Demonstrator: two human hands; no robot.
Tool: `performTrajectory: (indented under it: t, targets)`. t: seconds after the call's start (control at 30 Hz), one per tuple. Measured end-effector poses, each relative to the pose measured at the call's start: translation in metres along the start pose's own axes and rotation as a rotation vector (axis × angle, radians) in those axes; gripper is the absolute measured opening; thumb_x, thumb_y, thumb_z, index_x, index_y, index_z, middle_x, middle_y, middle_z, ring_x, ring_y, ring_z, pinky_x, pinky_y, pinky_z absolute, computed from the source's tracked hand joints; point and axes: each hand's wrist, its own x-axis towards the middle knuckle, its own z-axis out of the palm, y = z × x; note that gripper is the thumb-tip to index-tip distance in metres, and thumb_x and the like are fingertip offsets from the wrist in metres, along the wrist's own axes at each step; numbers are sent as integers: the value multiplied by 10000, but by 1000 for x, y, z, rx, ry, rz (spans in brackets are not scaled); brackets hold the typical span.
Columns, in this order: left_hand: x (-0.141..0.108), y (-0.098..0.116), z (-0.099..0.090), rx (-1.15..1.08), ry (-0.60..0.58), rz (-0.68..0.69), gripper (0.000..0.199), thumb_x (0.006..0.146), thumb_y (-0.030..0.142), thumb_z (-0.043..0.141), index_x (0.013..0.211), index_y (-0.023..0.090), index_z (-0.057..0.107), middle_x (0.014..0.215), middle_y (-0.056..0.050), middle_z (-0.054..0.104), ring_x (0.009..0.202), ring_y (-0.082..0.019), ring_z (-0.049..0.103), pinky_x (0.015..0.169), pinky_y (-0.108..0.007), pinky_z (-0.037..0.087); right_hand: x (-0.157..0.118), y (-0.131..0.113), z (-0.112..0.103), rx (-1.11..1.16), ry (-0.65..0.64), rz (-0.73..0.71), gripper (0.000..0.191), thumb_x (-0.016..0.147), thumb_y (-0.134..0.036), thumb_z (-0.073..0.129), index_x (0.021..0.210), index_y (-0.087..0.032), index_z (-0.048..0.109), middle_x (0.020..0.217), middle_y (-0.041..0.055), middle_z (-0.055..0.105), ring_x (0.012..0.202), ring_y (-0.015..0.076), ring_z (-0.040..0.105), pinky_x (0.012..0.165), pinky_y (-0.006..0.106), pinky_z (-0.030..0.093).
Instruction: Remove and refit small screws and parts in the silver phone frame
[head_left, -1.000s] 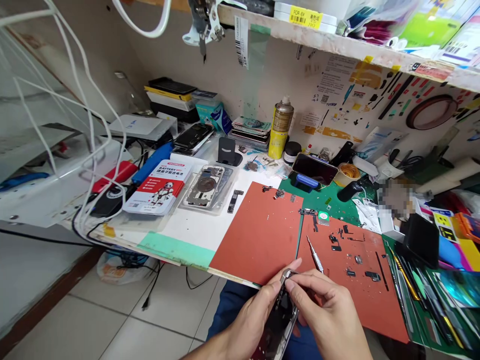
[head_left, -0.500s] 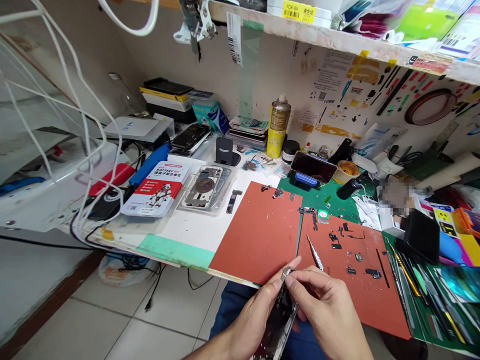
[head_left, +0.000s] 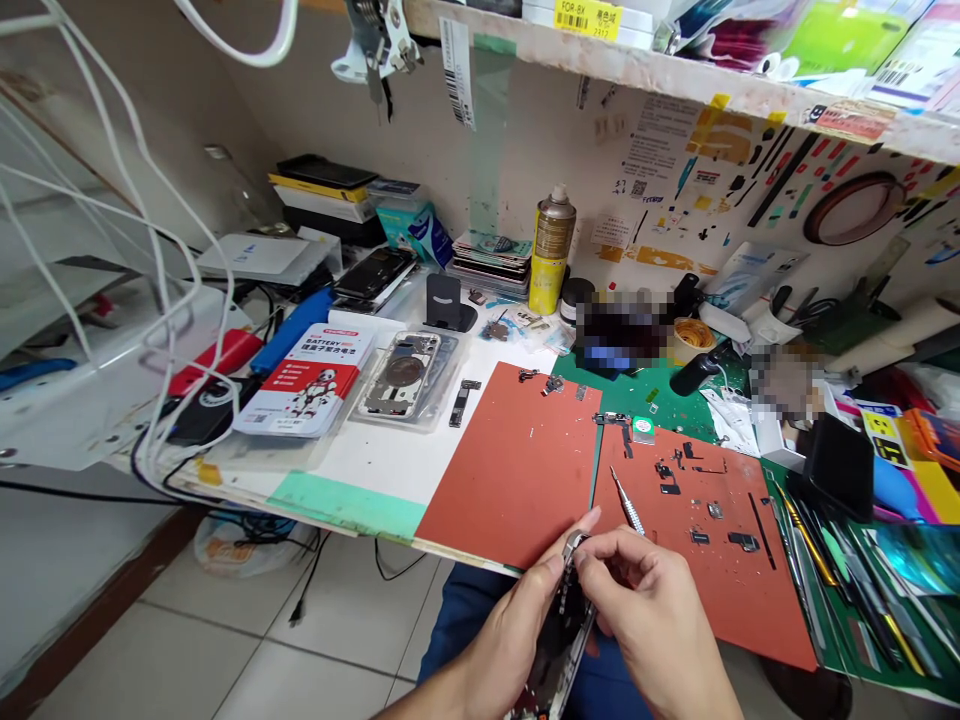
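Note:
An opened phone housing (head_left: 556, 650), dark inside with a pale metal rim, is held tilted over my lap at the table's front edge. My left hand (head_left: 504, 632) wraps around its left side, thumb along the rim near the top. With thumb and index finger pinched, my right hand (head_left: 651, 612) works at the housing's top right corner; whatever lies between those fingertips is hidden. Just beyond my hands, a silver screwdriver (head_left: 628, 503) lies on the red-brown mat (head_left: 517, 470). Several small phone parts (head_left: 744, 542) are spread over the mat's right half.
Left of the mat lie a logic board (head_left: 464, 402), a phone back frame (head_left: 399, 375) in a clear tray and a battery box (head_left: 304, 385). Tweezers and other tools (head_left: 862, 590) line the right side. A spray can (head_left: 551, 250) stands at the back, below a shelf (head_left: 637, 75).
The view has shifted slightly. My right fingers have moved a little at the housing's top corner, while my left hand keeps its hold.

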Motion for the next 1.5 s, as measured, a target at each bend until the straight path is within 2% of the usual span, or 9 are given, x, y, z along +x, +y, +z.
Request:
performTrajectory:
  t: [0.17, 0.33, 0.43, 0.67, 0.83, 1.03, 1.3, 1.4, 1.5]
  targets:
    - [0, 3, 5, -41, 13, -21, 650, 1092, 535, 417, 1671, 238, 417, 1556, -109, 616, 954, -250, 728, 1084, -464, 504, 1, 3, 1, 17, 7, -9, 312, 808, -498, 723, 787, -190, 769, 671, -9, 557, 537, 112, 395, 506, 279, 409]
    - [1, 10, 8, -104, 17, -13, 670, 1070, 562, 440, 1658, 240, 446, 1537, -99, 632, 1036, -278, 721, 1042, -444, 530, 3, 1, -1, 39, -13, 23, 326, 787, -521, 743, 796, -195, 761, 670, -9, 546, 547, 116, 406, 498, 280, 403]
    - [2, 10, 5, -101, 9, -14, 669, 1069, 545, 428, 1673, 258, 416, 1455, -108, 690, 981, -279, 734, 987, -438, 547, 3, 0, -3, 69, -40, 41, 376, 772, -566, 758, 800, -191, 760, 674, -14, 524, 548, 116, 416, 487, 281, 399]
    - [3, 4, -2, -147, 30, -9, 749, 951, 302, 521, 1686, 257, 382, 1309, -92, 755, 860, -253, 741, 934, -423, 533, 3, 0, -8, 154, -98, 26, 469, 769, -658, 795, 801, -190, 775, 755, 14, 548, 634, 149, 465, 530, 307, 468]
    - [5, 1, -2, -191, 26, 1, 732, 921, 285, 545, 1647, 250, 457, 1340, -92, 730, 905, -253, 728, 1011, -442, 500, 3, -1, -8, 83, -91, 14, 556, 759, -736, 770, 813, -184, 794, 764, 30, 569, 644, 152, 461, 543, 303, 430]
    - [7, 3, 0, -273, -1, -7, 750, 940, 292, 550, 1674, 243, 406, 1318, -110, 731, 926, -260, 723, 996, -437, 498, 0, 6, -10, 51, -54, -5, 571, 755, -756, 760, 810, -189, 800, 770, 39, 585, 694, 168, 485, 604, 310, 442]
    - [7, 9, 4, -182, 81, -11, 672, 956, 342, 681, 1605, 263, 527, 1412, -79, 708, 1326, -297, 615, 1188, -410, 402, -3, 15, -5, -35, 102, -77, 652, 728, -836, 724, 772, -191, 808, 746, 72, 644, 658, 193, 557, 592, 326, 484]
    - [5, 12, 6, -155, 91, -53, 694, 951, 315, 683, 1619, 281, 500, 1339, -71, 743, 1166, -268, 706, 1109, -399, 469, -3, 18, -6, -9, 91, -96, 626, 750, -813, 744, 810, -195, 826, 750, 70, 666, 633, 184, 568, 564, 314, 489]
    - [3, 18, 6, -159, 65, -102, 746, 944, 318, 686, 1648, 300, 441, 1239, -75, 774, 919, -235, 769, 932, -389, 553, -5, 22, -12, 3, 81, -111, 589, 793, -775, 744, 895, -202, 835, 791, 75, 702, 620, 184, 585, 572, 325, 517]
